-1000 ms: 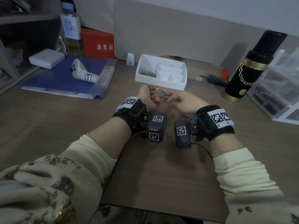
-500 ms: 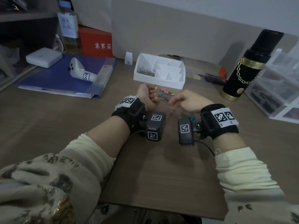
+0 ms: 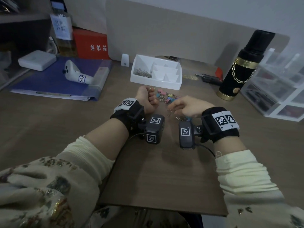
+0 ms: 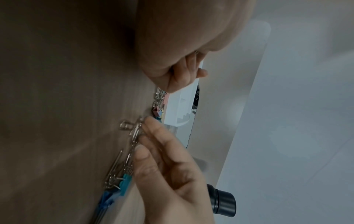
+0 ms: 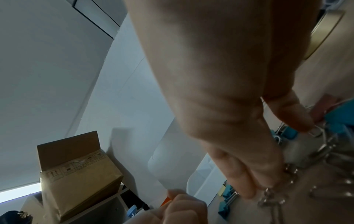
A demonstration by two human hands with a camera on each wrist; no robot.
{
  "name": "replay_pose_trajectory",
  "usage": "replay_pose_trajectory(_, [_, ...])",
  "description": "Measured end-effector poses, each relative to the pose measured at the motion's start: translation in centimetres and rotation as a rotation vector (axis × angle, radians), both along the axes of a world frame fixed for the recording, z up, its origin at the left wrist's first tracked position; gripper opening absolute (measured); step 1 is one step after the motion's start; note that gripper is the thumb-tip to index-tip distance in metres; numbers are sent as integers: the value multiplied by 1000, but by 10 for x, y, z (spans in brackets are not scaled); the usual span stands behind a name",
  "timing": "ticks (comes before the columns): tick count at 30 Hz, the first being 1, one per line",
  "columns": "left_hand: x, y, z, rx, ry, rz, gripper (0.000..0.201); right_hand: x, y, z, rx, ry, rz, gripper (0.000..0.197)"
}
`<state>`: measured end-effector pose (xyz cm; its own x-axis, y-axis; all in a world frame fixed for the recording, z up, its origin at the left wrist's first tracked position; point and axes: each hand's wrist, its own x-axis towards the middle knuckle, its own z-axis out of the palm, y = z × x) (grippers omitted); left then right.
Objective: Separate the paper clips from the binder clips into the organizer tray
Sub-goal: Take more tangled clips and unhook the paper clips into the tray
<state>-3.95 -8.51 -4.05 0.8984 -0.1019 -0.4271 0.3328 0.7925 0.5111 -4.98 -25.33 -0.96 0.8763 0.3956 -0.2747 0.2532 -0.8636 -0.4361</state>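
Note:
The white organizer tray (image 3: 156, 80) stands at the far middle of the desk, with a heap of paper clips (image 3: 142, 74) in its left compartment. Just in front of it lies a mixed pile of coloured binder clips (image 3: 166, 96) and wire clips. My left hand (image 3: 152, 96) rests beside the pile as a fist, bits of metal paper clip showing at its top. My right hand (image 3: 171, 108) curls down over loose paper clips (image 4: 134, 131) nearer me. Its thumb and forefinger pinch one of them. Blue binder clips (image 4: 122, 183) lie under that palm.
A black and gold flask (image 3: 238, 69) stands to the right, with clear plastic drawers (image 3: 279, 89) beyond it. A blue folder (image 3: 56, 79) carrying a white controller (image 3: 75, 74) lies at the left. A black tool (image 3: 211, 79) lies behind the tray's right end.
My right hand has dropped its fingertips onto the loose paper clips nearer me. The left fist has stayed in place beside the pile.

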Motion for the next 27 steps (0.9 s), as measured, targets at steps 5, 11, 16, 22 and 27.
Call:
replay_pose_trajectory(5, [-2, -1, 0, 0, 3, -9, 36, -4, -9, 5, 71, -200, -120, 52])
replay_pose_trajectory(11, [-4, -3, 1, 13, 11, -11, 36, 2, -19, 2, -67, -176, -234, 39])
replay_pose_trajectory(16, [-3, -2, 0, 11, 12, -19, 36, 0, -14, 1, 12, -135, -204, 39])
replay_pose_trajectory(22, [-2, -1, 0, 11, 18, -18, 36, -3, -14, 4, 64, -201, -254, 43])
replay_pose_trajectory(27, [-2, -1, 0, 8, 20, -27, 35, -6, -16, 5, -40, -193, -269, 45])
